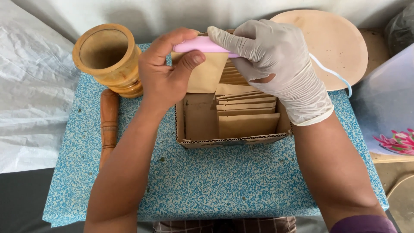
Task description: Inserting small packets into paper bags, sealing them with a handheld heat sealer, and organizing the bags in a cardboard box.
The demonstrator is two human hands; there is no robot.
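Both hands, bare left hand (166, 71) and gloved right hand (276, 60), clamp a pink sealer (202, 44) on a brown paper pouch (205, 73) over the cardboard box (228, 140).

Pink sealer (202, 44) across upright brown packet (205, 73)

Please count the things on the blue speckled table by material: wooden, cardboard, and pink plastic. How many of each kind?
Wooden: 2, the mortar and the pestle
Cardboard: 1, the box
Pink plastic: 1, the tool held by both hands
Total: 4
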